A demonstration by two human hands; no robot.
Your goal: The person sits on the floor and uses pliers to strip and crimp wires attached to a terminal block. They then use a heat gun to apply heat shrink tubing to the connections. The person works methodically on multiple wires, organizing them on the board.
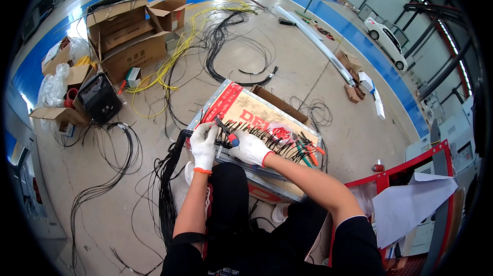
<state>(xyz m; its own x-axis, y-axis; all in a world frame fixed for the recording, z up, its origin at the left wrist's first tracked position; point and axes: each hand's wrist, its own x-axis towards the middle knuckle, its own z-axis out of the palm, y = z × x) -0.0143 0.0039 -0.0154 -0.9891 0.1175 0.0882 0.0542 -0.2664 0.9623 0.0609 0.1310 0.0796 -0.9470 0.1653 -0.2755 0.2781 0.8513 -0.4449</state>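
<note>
Both my hands wear white gloves with orange cuffs. My left hand [204, 143] presses on a bundle of black wires [167, 183] where it meets a long grey strip [241, 159] lying on a flattened cardboard box [257, 109] with red print. My right hand [250, 148] is closed on a small hand tool with a blue and red handle [229, 135], its tip pointing up-left over the row of short black wire ends [267, 136] along the strip. Several tools with red and green handles [307, 150] lie to the right on the box.
Open cardboard boxes [126, 32] stand at the back left beside a black case [98, 98] and plastic bags. Yellow cables [177, 52] and black cables [226, 39] sprawl over the concrete floor. A red metal frame [411, 165] with a white sheet stands at right. A white car [386, 39] is far off.
</note>
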